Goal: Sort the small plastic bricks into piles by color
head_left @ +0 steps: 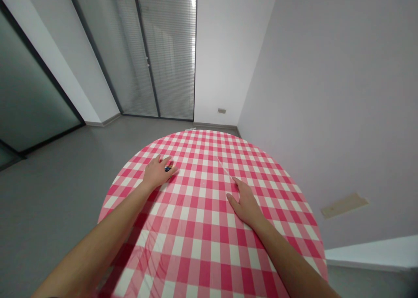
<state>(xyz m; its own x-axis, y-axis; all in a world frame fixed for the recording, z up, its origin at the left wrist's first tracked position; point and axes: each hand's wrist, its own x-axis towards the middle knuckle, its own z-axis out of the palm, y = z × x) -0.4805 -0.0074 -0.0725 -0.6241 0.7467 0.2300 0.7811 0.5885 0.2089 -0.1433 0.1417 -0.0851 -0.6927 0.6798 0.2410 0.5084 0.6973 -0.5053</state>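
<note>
A round table with a red-and-white checked cloth (pixel 202 228) fills the lower middle of the view. My left hand (pixel 157 172) lies on the cloth at the table's left side, its fingers curled over a small dark object (pixel 168 169) that I cannot name. My right hand (pixel 245 204) rests flat on the cloth right of the table's middle, fingers together and stretched forward, thumb out to the left, holding nothing. A faint crease or thin line (pixel 224 165) runs across the cloth just beyond the right hand's fingertips.
Grey floor (pixel 58 193) surrounds the table. A plain wall (pixel 342 93) stands close on the right. Glass partitions with blinds (pixel 163 49) close the far side, and a dark glass panel (pixel 26 84) is at the left. A white ledge (pixel 372 254) shows at lower right.
</note>
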